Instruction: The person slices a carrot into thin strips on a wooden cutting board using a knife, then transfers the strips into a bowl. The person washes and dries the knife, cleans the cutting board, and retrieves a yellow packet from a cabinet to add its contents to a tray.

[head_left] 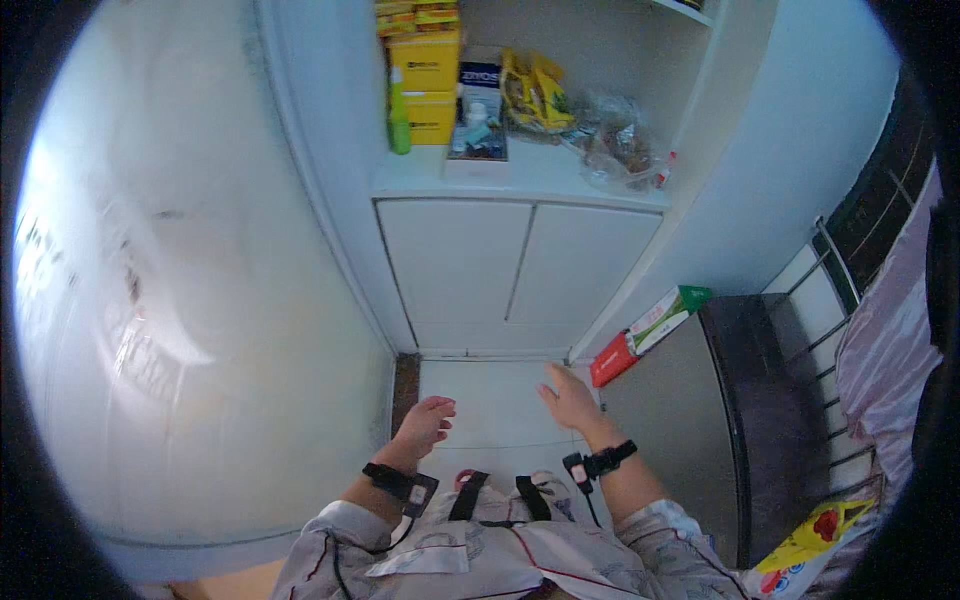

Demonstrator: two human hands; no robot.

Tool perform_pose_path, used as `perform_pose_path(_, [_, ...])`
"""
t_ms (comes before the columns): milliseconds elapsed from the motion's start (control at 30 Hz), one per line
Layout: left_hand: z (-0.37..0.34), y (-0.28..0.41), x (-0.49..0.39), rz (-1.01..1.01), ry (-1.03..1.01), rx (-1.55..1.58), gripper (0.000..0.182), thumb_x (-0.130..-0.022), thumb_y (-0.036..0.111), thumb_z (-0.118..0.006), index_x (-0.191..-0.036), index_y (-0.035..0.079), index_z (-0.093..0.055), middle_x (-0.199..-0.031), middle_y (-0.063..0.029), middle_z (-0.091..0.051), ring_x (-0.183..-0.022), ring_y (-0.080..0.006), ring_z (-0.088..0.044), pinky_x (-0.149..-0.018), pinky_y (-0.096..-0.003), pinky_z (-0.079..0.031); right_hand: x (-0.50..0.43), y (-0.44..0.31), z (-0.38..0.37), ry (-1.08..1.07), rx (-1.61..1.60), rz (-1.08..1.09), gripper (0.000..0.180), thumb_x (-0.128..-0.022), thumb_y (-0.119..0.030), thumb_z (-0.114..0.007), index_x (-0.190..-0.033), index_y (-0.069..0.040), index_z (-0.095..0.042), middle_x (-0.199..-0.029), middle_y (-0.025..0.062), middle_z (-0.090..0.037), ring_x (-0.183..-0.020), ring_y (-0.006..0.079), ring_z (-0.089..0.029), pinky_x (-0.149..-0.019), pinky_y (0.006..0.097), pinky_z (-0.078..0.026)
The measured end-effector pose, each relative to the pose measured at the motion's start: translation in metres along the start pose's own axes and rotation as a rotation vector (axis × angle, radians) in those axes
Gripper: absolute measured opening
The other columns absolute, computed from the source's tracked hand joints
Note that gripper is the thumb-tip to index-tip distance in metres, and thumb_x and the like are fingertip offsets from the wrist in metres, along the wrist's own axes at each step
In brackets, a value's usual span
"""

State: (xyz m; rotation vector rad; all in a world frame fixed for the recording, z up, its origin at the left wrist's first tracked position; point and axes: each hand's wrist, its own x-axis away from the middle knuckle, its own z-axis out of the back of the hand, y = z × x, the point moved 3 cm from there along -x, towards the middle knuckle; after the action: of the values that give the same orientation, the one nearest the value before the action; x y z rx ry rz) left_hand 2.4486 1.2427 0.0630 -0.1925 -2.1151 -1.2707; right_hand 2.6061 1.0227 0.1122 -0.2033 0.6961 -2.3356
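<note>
Both hands hang in the air over a pale tiled floor [487, 405], in front of a low white cabinet. My left hand [429, 424] has loosely bent fingers and nothing shows in it. Opposite it, my right hand [568, 397] is held with thumb and fingers apart, also empty. Black straps with small devices and cables sit around both wrists. The white cabinet doors [457, 262] are closed. On the shelf above them stand yellow boxes [427, 116], a green bottle [399, 120], an open-topped box of small bottles [478, 142], a yellow plastic bag [536, 94] and clear plastic bags [619, 146].
A pale, smudged panel [225, 300] rises at the left. At the right, a red, white and green box [649, 334] lies along the edge of a dark-edged grey cabinet [675, 427]. Beyond are a metal rack [836, 259], pink cloth [889, 337] and a yellow bag [814, 536].
</note>
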Motion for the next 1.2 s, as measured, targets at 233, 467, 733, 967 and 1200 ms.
perform_pose_path(233, [0.013,-0.005,0.022,-0.007,0.305,0.149,0.018,-0.085,0.018,-0.059,-0.098,0.007,-0.057,-0.08,-0.0008,-0.057,-0.065,-0.0096,-0.052,-0.054,-0.0225,-0.042,-0.139,0.012,0.059,0.131,0.094,0.361,0.055,-0.086,-0.027,-0.054,-0.129,0.004,-0.037,-0.135,0.0218,-0.037,-0.125,0.0338,-0.036,-0.105,0.0421,-0.028])
perform_pose_path(467, [-0.016,-0.024,0.039,-0.034,0.567,0.496,0.004,-0.089,0.01,-0.052,-0.088,0.007,-0.054,-0.069,0.0016,-0.056,-0.057,-0.008,-0.053,-0.044,-0.0192,-0.041,-0.251,0.053,0.055,0.199,0.321,0.476,0.06,-0.084,-0.024,-0.056,-0.134,0.001,-0.033,-0.139,0.0157,-0.031,-0.129,0.03,-0.03,-0.107,0.0461,-0.022])
perform_pose_path(733, [-0.054,-0.007,-0.006,-0.044,0.5,0.406,0.008,-0.088,0.016,-0.057,-0.091,0.008,-0.056,-0.071,0.0007,-0.057,-0.055,-0.0096,-0.052,-0.042,-0.0209,-0.041,-0.206,0.05,0.043,0.199,0.204,0.472,0.066,-0.078,-0.026,-0.061,-0.132,0.0,-0.034,-0.132,0.0133,-0.039,-0.125,0.0304,-0.034,-0.105,0.0513,-0.023])
perform_pose_path(967, [-0.048,0.002,-0.016,-0.039,0.369,0.22,0.014,-0.087,0.018,-0.058,-0.097,0.008,-0.057,-0.08,-0.0007,-0.057,-0.064,-0.0082,-0.053,-0.046,-0.0208,-0.042,-0.021,0.096,0.089,0.218,0.018,0.529,0.046,-0.071,-0.029,-0.069,-0.104,-0.002,-0.051,-0.114,0.0151,-0.046,-0.114,0.0337,-0.042,-0.093,0.051,-0.034])
perform_pose_path(1200, [-0.034,-0.028,-0.001,0.118,0.332,0.23,0.013,-0.087,0.017,-0.058,-0.097,0.009,-0.057,-0.08,0.0,-0.057,-0.062,-0.0084,-0.051,-0.049,-0.0204,-0.041,0.056,0.11,0.144,0.367,0.226,0.077,0.036,-0.072,-0.017,-0.068,-0.098,-0.001,-0.05,-0.106,0.0161,-0.047,-0.103,0.0357,-0.047,-0.093,0.0532,-0.034])
